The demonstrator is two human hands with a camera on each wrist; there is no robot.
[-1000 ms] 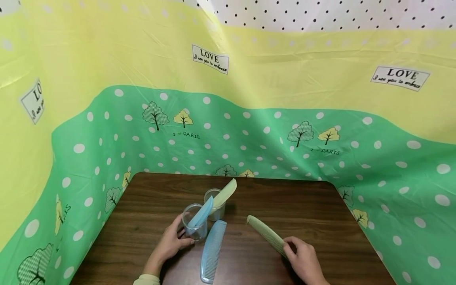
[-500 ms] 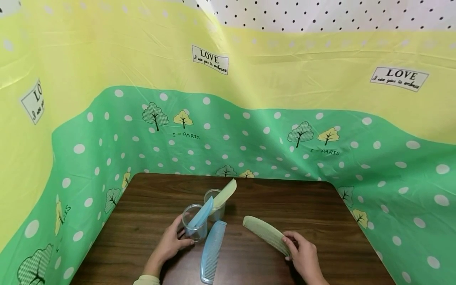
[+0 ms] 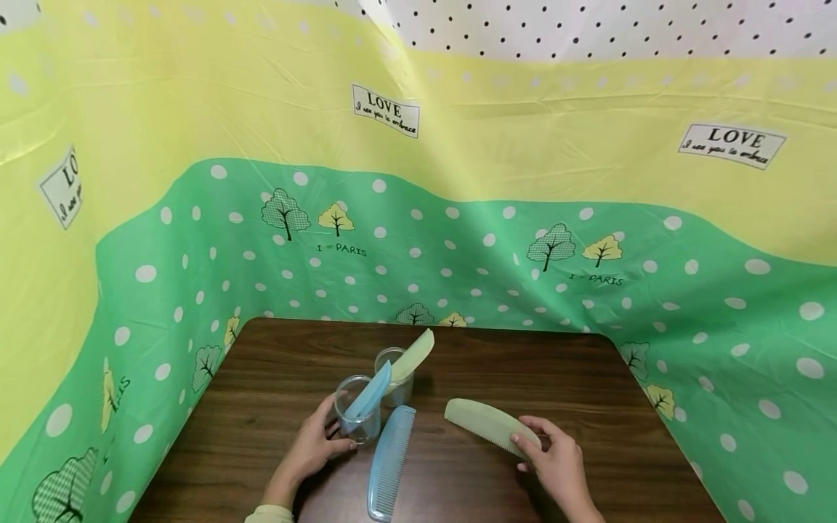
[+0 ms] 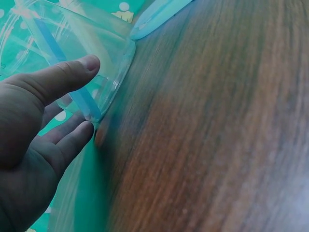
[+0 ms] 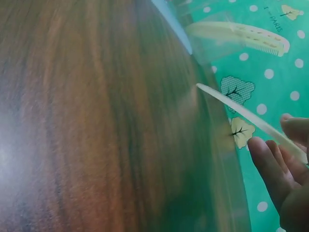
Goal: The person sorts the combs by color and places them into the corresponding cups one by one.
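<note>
My left hand point(image 3: 310, 444) holds the near clear plastic cup point(image 3: 360, 428) at its side, thumb in front and fingers behind. A light blue comb point(image 3: 370, 392) leans in that cup. Behind it stands a second clear cup point(image 3: 399, 394) with a pale green comb point(image 3: 413, 356) sticking out to the right. A larger-looking blue comb point(image 3: 390, 461) lies on the table just right of the near cup. My right hand point(image 3: 558, 465) pinches one end of another pale green comb point(image 3: 487, 421), between thumb point(image 5: 295, 128) and fingers, teeth toward me in the head view.
The dark wood table point(image 3: 628, 428) has rounded far corners. A green and yellow printed cloth point(image 3: 458, 254) hangs around its back and sides.
My right hand has turned the green comb so its broad side and teeth show more, with its far end slightly further left. The left hand and cups have not moved.
</note>
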